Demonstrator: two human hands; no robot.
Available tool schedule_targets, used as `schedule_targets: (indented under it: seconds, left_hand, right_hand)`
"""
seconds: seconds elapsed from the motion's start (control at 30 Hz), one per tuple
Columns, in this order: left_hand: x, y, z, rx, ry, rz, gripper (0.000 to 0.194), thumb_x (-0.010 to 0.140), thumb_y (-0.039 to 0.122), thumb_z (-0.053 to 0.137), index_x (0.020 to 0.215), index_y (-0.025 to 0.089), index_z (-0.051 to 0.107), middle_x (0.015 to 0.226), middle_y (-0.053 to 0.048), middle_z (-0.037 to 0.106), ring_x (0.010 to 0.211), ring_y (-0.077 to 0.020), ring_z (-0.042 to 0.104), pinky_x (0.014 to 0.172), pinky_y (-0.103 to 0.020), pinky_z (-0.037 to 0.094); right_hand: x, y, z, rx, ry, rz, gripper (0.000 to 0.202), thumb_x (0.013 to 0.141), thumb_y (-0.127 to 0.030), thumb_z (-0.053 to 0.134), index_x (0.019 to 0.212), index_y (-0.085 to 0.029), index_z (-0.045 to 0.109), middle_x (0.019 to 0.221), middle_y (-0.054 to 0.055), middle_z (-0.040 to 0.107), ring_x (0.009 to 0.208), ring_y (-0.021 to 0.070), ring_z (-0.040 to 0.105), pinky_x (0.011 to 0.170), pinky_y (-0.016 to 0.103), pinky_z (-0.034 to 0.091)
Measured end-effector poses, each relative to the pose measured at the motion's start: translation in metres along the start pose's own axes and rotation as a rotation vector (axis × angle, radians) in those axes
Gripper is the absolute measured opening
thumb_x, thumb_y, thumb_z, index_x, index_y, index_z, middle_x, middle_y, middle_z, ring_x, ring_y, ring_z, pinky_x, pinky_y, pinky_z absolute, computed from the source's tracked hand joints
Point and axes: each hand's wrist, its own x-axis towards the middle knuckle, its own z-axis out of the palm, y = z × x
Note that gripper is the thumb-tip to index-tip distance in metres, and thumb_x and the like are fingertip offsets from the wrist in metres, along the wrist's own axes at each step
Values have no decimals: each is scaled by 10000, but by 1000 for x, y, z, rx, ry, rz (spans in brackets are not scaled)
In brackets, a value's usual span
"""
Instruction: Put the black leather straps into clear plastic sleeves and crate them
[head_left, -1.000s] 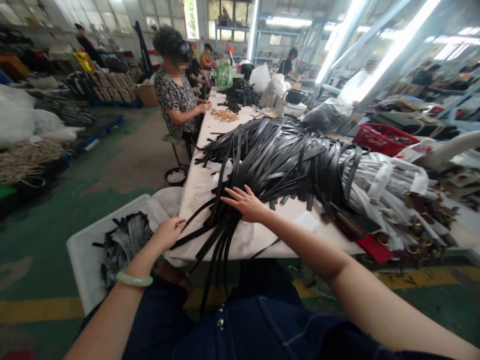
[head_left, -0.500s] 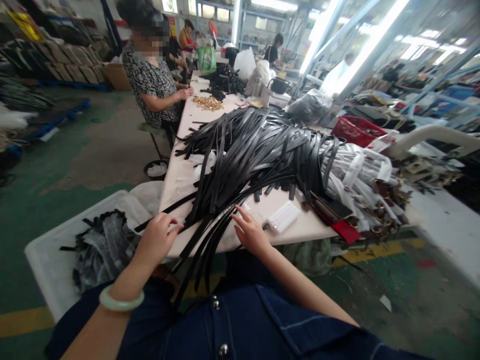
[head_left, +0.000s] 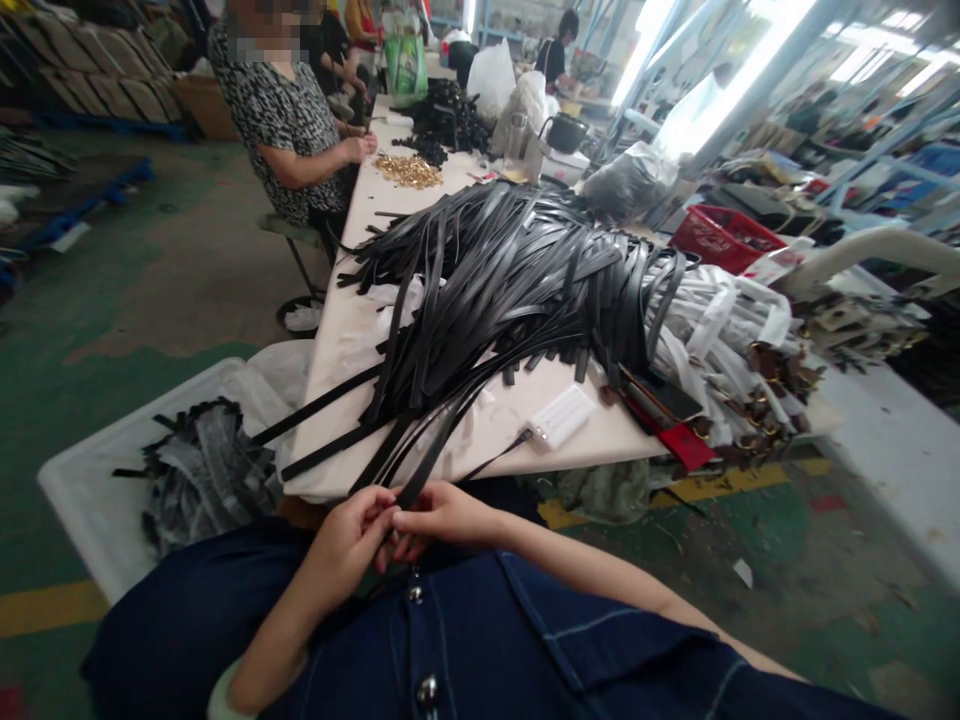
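Observation:
Both hands meet at the table's near edge, in front of my body. My left hand [head_left: 361,530] is closed with its fingertips on the end of a black strap [head_left: 429,462]. Pressed up against it, my right hand [head_left: 442,518] pinches the same strap between thumb and fingers. The strap runs back up to a large heap of long black straps [head_left: 517,270] across the table [head_left: 319,385]. Several other straps hang toward the edge beside it. The strap's very end is hidden among my fingers.
A white power bank [head_left: 559,415] with a cable lies right of the straps. White-wrapped handles [head_left: 720,340] and a red basket [head_left: 724,238] are farther right. At left stands a plastic bin [head_left: 82,480] holding wrapped straps. A co-worker [head_left: 289,130] sits by gold-coloured pieces [head_left: 409,170].
My two hands were apart over the straps; they have come together nearer my body, now gripping one strap's end. The view has tilted down slightly.

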Motion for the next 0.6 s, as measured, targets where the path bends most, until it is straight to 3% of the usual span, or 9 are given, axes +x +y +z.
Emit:
schedule_targets:
  seconds: [0.1, 0.27, 0.33, 0.4, 0.5, 0.6]
  left_hand:
    - [-12, 7, -6, -134, -114, -46, 358, 909, 463, 475, 1071, 164, 586, 748, -12, 656, 580, -144, 596, 550, -246, 463]
    - [-18, -7, -16, -100, -64, -159, 344, 850, 451, 546, 981, 145, 629, 703, -15, 646, 543, -140, 577, 529, -248, 450]
    - [-14, -18, -23, -29, 52, -168, 333, 830, 444, 550, 947, 146, 643, 736, -34, 661, 599, -166, 613, 566, -266, 475]
    - [-7, -29, -32, 114, 239, -156, 317, 819, 425, 549, 944, 152, 650, 783, -52, 671, 664, -193, 637, 626, -295, 501]
    - [4, -39, -44, 455, 518, -82, 242, 823, 350, 546, 923, 158, 654, 884, -83, 664, 781, -227, 640, 760, -341, 506]
    - [15, -36, -41, 649, 619, -5, 185, 843, 314, 551, 896, 161, 639, 920, -90, 632, 781, -228, 617, 783, -356, 500]
  right_hand:
    - [10, -7, 10, -86, 74, -128, 479, 795, -571, 657, 1023, -153, 709, 800, 33, 682, 662, 122, 653, 630, 226, 540]
    - [-7, -30, 0, -300, 334, -260, 428, 846, -551, 604, 973, -160, 720, 730, 26, 678, 555, 122, 640, 504, 221, 533]
    - [-28, -51, -15, -328, 402, -323, 393, 863, -518, 603, 963, -154, 713, 668, 18, 670, 567, 140, 668, 524, 237, 558]
    - [-54, -76, -34, -288, 508, -447, 347, 886, -482, 594, 943, -159, 708, 716, 37, 704, 621, 158, 698, 562, 259, 583]
    - [-88, -108, -64, -154, 755, -807, 213, 856, -402, 670, 884, -193, 702, 827, 35, 733, 596, 125, 680, 538, 226, 568]
    - [-102, -114, -86, -21, 919, -1013, 163, 811, -351, 730, 810, -194, 685, 778, 7, 718, 518, 76, 625, 482, 164, 514]
